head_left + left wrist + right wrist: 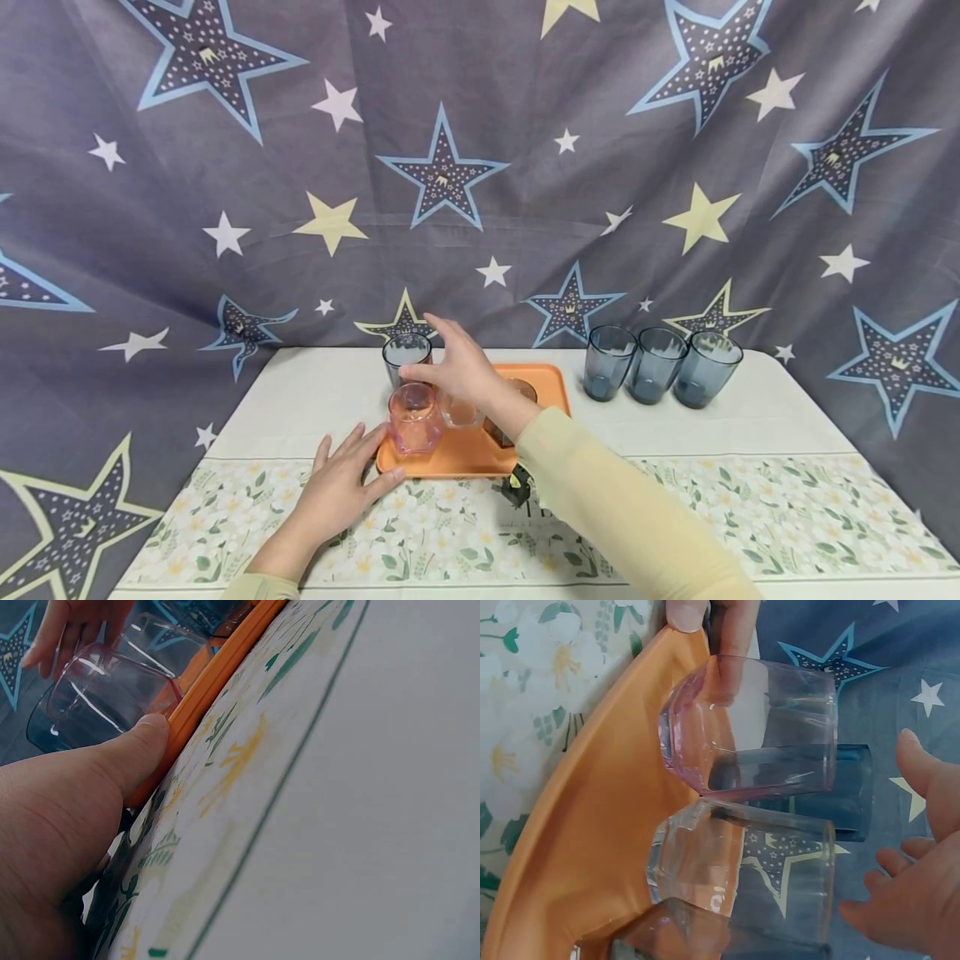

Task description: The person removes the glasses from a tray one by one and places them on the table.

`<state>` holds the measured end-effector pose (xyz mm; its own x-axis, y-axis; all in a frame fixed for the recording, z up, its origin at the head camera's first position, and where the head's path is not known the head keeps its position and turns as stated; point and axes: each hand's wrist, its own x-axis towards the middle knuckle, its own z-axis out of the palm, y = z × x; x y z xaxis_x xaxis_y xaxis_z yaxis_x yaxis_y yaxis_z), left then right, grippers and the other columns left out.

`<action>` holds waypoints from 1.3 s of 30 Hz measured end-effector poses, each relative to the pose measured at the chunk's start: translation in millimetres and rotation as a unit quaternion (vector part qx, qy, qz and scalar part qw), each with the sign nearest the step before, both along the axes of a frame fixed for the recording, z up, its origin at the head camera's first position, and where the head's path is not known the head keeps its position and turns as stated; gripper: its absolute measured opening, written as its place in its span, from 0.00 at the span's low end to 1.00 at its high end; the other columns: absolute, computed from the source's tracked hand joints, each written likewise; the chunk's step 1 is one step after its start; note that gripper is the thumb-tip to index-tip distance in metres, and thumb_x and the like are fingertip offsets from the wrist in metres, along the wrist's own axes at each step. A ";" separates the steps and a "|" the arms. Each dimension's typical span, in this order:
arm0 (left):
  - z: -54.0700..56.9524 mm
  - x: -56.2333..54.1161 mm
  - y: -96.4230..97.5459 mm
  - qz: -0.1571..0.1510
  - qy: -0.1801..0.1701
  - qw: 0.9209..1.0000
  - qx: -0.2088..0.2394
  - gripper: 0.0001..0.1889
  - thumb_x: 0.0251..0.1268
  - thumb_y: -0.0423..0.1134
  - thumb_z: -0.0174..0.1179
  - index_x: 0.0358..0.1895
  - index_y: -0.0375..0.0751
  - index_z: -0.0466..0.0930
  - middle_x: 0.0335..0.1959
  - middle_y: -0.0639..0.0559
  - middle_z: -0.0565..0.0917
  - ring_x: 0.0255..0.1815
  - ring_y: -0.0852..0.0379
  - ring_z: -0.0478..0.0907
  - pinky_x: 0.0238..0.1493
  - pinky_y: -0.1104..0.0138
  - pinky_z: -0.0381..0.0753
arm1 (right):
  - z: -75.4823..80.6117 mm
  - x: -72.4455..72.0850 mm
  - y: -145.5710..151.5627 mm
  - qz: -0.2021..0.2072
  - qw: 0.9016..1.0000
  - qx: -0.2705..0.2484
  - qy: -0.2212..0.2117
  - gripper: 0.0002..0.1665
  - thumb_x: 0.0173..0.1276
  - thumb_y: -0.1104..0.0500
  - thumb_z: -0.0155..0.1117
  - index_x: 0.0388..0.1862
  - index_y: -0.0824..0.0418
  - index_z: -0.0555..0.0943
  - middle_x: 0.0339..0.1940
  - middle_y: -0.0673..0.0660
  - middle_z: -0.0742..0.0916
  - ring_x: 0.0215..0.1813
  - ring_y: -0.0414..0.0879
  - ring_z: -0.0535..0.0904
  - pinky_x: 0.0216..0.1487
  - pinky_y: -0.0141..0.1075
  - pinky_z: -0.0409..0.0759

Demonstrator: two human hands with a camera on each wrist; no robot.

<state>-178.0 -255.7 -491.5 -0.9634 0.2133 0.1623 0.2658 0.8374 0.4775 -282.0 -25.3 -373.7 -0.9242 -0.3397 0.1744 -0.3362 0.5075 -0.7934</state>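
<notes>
My right hand (pixel 461 367) reaches over the orange tray (pixel 551 379) with thumb and fingers spread, near the rim of a blue-grey glass (pixel 397 350) at the tray's back left. The right wrist view shows this hand (pixel 922 862) apart from the glasses. On the tray stand a pink-tinted glass (pixel 414 421), a clear glass (pixel 459 412) and a brownish glass (pixel 522 389), partly hidden by my right forearm. My left hand (pixel 341 479) touches the tray's front left corner, its fingers extended. In the left wrist view its thumb (pixel 142 746) lies against the tray's edge.
Three blue-grey glasses, a left one (pixel 607 367), a middle one (pixel 656 367) and a right one (pixel 705 371), stand at the table's back right. A floral cloth band (pixel 735 508) crosses the white table. A star-patterned curtain (pixel 480 250) hangs behind.
</notes>
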 end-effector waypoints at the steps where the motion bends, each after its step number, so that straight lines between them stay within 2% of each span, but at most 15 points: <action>1: 0.0 0.1 -0.1 0.000 0.000 1.000 0.000 0.45 0.78 0.65 0.66 0.85 0.37 0.69 0.80 0.34 0.74 0.87 0.30 0.59 0.82 0.26 0.34 | -1.2 -0.5 -1.3 0.001 1.000 0.003 0.001 0.59 0.69 0.44 0.85 0.91 0.52 0.63 0.89 0.60 0.68 0.89 0.58 0.61 0.85 0.57 0.65; 4: -0.2 0.2 -0.2 0.000 0.000 1.000 0.000 0.45 0.78 0.65 0.66 0.85 0.37 0.69 0.80 0.34 0.74 0.87 0.30 0.59 0.82 0.26 0.34 | -4.7 -2.1 -5.1 0.002 1.000 0.016 0.014 0.59 0.69 0.44 0.85 0.91 0.53 0.64 0.88 0.61 0.68 0.89 0.58 0.60 0.86 0.56 0.63; 12: -0.6 -0.4 0.4 -0.002 0.004 1.000 0.004 0.45 0.78 0.64 0.66 0.85 0.37 0.69 0.80 0.35 0.74 0.87 0.31 0.59 0.82 0.27 0.33 | -10.9 -6.3 -12.8 0.004 0.998 0.047 0.052 0.59 0.68 0.43 0.86 0.90 0.57 0.65 0.87 0.59 0.71 0.86 0.58 0.65 0.85 0.53 0.65; 19: -1.0 -0.5 0.5 -0.003 0.004 1.000 0.004 0.45 0.78 0.64 0.66 0.85 0.36 0.69 0.80 0.34 0.74 0.87 0.30 0.59 0.82 0.27 0.33 | -15.2 -7.9 -15.5 0.001 0.997 0.060 0.041 0.60 0.69 0.41 0.84 0.91 0.56 0.64 0.88 0.59 0.69 0.87 0.58 0.64 0.85 0.53 0.64; 32: 0.5 0.8 3.0 -0.007 0.014 1.000 0.003 0.44 0.78 0.63 0.67 0.84 0.36 0.70 0.79 0.34 0.75 0.86 0.29 0.61 0.82 0.25 0.36 | -21.3 -6.7 -20.6 -0.019 0.992 0.114 0.051 0.62 0.69 0.36 0.82 0.92 0.53 0.62 0.88 0.62 0.69 0.87 0.61 0.63 0.86 0.54 0.64; 39: 0.3 0.5 2.2 -0.005 0.011 1.000 0.000 0.44 0.78 0.63 0.67 0.84 0.35 0.70 0.79 0.34 0.75 0.86 0.29 0.60 0.82 0.26 0.35 | -22.8 -6.4 -21.0 -0.028 0.992 0.118 0.046 0.62 0.70 0.35 0.81 0.92 0.52 0.60 0.88 0.61 0.69 0.86 0.58 0.67 0.83 0.54 0.69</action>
<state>-177.5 -253.6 -491.1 -0.9576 0.2223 0.1833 0.2840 0.8351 0.4711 -288.4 -46.3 -396.5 -0.9263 -0.3303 0.1811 -0.3685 0.6945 -0.6180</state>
